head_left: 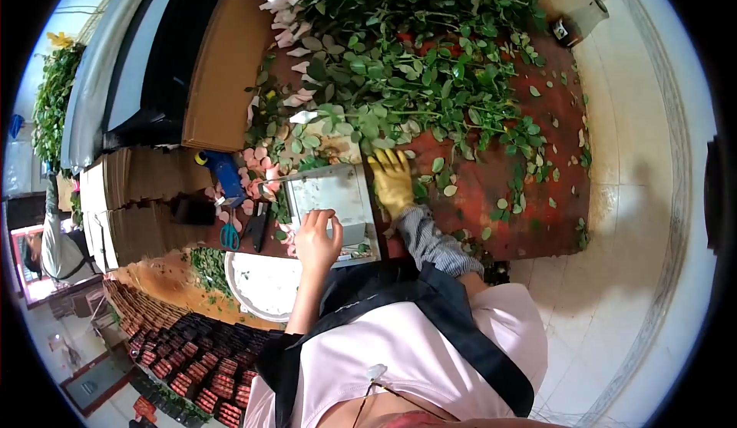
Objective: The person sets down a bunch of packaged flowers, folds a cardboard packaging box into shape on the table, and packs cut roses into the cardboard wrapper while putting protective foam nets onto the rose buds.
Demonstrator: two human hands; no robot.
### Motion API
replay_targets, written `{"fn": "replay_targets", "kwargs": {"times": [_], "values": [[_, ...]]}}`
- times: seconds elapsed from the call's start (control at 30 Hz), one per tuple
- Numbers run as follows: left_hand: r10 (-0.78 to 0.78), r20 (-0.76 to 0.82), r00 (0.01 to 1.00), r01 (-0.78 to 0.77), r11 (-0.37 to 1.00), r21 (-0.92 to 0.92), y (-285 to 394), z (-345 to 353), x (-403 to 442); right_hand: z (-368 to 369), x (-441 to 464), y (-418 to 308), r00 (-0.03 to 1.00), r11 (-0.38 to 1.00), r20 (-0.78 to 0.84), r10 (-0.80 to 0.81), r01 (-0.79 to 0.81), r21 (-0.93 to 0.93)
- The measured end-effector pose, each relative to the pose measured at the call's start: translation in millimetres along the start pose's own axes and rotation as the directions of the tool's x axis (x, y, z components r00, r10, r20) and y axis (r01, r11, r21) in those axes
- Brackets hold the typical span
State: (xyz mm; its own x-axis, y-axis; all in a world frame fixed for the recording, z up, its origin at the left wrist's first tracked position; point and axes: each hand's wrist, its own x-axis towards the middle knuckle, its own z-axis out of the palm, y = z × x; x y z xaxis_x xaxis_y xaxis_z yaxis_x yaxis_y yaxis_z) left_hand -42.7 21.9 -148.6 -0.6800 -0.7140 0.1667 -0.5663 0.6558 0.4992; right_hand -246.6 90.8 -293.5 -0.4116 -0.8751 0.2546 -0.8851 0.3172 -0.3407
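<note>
My left hand (316,240), bare, hovers over the near left part of a grey-white framed board (330,194). Its fingers are loosely bent and apart, with nothing visible in them. My right hand (393,182) wears a yellow glove and reaches over the red-brown table (468,213), just right of the board, fingers spread. Beyond both hands lies a large pile of leafy green stems (414,75). Along its left side are flower heads in pale wraps (303,99). One stem lies closest to the gloved fingertips; I cannot tell if they touch any leaves.
Teal-handled scissors (229,236), a black-handled tool (259,224) and a blue tool (224,175) lie left among pink petals. Cardboard stacks (146,221) stand farther left. A white round tub (265,284) sits below the table edge. A bottle (580,25) stands far right.
</note>
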Motion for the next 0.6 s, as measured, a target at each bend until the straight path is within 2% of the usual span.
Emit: {"fn": "replay_targets", "kwargs": {"times": [0.03, 0.07, 0.1, 0.2, 0.23, 0.27, 0.3, 0.33, 0.4, 0.47, 0.5, 0.53, 0.57, 0.6], "values": [[0.007, -0.001, 1.0, -0.007, 1.0, -0.004, 0.1, -0.6, 0.7, -1.2, -12.9, 9.0, 0.993, 0.993, 0.047, 0.111, -0.11, -0.03], [0.009, 0.004, 1.0, -0.009, 1.0, -0.006, 0.0, -1.4, 2.1, -7.1, -30.2, 22.1, 0.978, 0.978, -0.003, 0.207, -0.207, -0.02], [0.01, 0.013, 1.0, -0.01, 1.0, -0.002, 0.4, -2.4, 0.4, -32.4, -47.4, 29.2, 0.967, 0.96, -0.001, 0.254, -0.252, -0.121], [0.021, 0.005, 1.0, -0.021, 1.0, -0.02, 0.0, 1.8, 2.9, -84.7, -131.8, 63.1, 0.87, 0.814, -0.178, 0.461, -0.494, -0.305], [0.022, 0.009, 1.0, -0.022, 1.0, -0.017, 1.2, 1.7, 2.7, -114.7, -156.5, 69.8, 0.837, 0.76, -0.139, 0.529, -0.54, -0.361], [0.029, 0.015, 0.999, -0.029, 1.0, -0.009, 1.0, 0.0, 2.1, -130.3, -188.7, 71.9, 0.825, 0.723, -0.276, 0.493, -0.565, -0.398], [0.017, 0.017, 1.0, -0.017, 1.0, -0.009, 1.2, -0.2, 1.9, -141.2, -225.6, 84.2, 0.787, 0.65, -0.256, 0.562, -0.611, -0.451], [0.033, 0.019, 0.999, -0.033, 0.999, -0.019, -0.4, -0.4, 3.1, -149.7, -256.3, 99.3, 0.635, 0.493, -0.167, 0.755, -0.716, -0.495], [0.059, -0.005, 0.998, -0.059, 0.998, -0.038, -1.0, 0.5, 2.2, -142.9, -307.6, 112.7, 0.623, 0.269, -0.433, 0.651, -0.723, -0.636], [0.092, 0.011, 0.996, -0.092, 0.996, -0.022, -3.0, -1.7, 1.2, -149.4, -257.6, 87.0, 0.514, 0.369, -0.353, 0.782, -0.838, -0.402], [0.098, 0.017, 0.995, -0.097, 0.995, -0.031, -4.3, -1.8, -0.6, -128.3, -165.3, 50.1, 0.429, -0.093, -0.678, 0.596, -0.803, -0.589], [0.101, 0.012, 0.995, -0.101, 0.994, -0.036, -5.0, -1.0, 0.6, -107.5, -73.1, 13.0, 0.281, -0.556, -0.904, 0.323, -0.717, -0.421], [0.091, -0.013, 0.996, -0.091, 0.995, -0.042, -6.0, 0.6, -0.1, -108.8, -72.1, 4.5, 0.578, 0.286, -0.765, 0.283, -0.813, -0.508], [0.11, -0.009, 0.994, -0.11, 0.992, -0.059, -8.5, 2.7, -0.8, -110.3, -71.2, -4.2, 0.812, 0.92, -0.544, 0.212, -0.354, -0.17]]}}
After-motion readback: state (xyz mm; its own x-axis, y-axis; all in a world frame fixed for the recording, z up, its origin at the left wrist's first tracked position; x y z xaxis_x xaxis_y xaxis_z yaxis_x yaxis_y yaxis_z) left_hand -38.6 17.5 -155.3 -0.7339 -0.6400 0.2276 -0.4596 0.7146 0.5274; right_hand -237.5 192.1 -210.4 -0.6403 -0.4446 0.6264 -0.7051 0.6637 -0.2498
